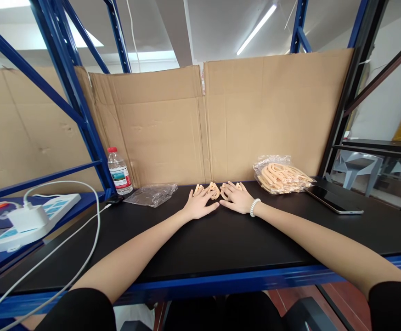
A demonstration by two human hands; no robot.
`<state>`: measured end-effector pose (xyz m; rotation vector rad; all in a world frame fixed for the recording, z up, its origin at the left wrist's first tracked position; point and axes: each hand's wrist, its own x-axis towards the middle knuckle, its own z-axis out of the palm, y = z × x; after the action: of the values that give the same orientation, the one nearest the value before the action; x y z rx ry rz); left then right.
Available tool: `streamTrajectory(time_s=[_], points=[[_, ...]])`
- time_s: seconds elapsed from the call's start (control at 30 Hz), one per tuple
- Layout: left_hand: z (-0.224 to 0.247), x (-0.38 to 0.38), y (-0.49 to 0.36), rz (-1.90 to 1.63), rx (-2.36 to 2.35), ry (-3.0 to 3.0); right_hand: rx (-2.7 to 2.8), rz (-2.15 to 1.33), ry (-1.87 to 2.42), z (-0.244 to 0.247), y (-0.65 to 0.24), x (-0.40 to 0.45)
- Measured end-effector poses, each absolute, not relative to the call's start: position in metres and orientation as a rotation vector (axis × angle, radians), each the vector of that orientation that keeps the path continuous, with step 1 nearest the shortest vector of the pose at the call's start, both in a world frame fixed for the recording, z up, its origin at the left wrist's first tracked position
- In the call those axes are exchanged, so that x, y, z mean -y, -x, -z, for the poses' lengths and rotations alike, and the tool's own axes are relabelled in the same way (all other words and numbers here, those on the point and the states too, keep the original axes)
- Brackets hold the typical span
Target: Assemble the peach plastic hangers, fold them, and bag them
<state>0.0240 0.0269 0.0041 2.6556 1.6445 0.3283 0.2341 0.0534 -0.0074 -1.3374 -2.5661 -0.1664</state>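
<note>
A row of small beige looped pieces lies on the black tabletop near the cardboard wall; their exact kind is not clear. My left hand rests palm down over the left part of the row, fingers stretched out. Over the right part lies my right hand, also flat with its fingers apart, a white beaded bracelet at the wrist. Both hands partly hide the pieces beneath them. The thumbs point toward each other and nearly meet.
A clear bag with more beige loops sits at the back right, beside a phone or tablet. Back left are a crumpled plastic bag and a water bottle. White cables run from a power strip. Cardboard closes the back.
</note>
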Motion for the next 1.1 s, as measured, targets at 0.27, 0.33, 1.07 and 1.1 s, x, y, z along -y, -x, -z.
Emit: streamTrajectory(time_s=[0.27, 0.33, 1.07, 1.1], points=[[0.000, -0.013, -0.016, -0.565, -1.692, -2.808, 2.425, 0.315, 1.122, 0.005, -0.240, -0.043], [-0.002, -0.002, -0.007, -0.583, -1.661, -2.923, 2.457, 0.311, 1.036, 0.004, -0.245, -0.035], [-0.037, 0.011, 0.077, -0.561, -2.763, -2.330, 2.594, -0.012, 0.413, 0.002, -0.258, 0.009], [-0.042, 0.016, 0.075, -0.629, -2.778, -2.418, 2.572, 0.017, 0.430, 0.002, -0.256, 0.010]])
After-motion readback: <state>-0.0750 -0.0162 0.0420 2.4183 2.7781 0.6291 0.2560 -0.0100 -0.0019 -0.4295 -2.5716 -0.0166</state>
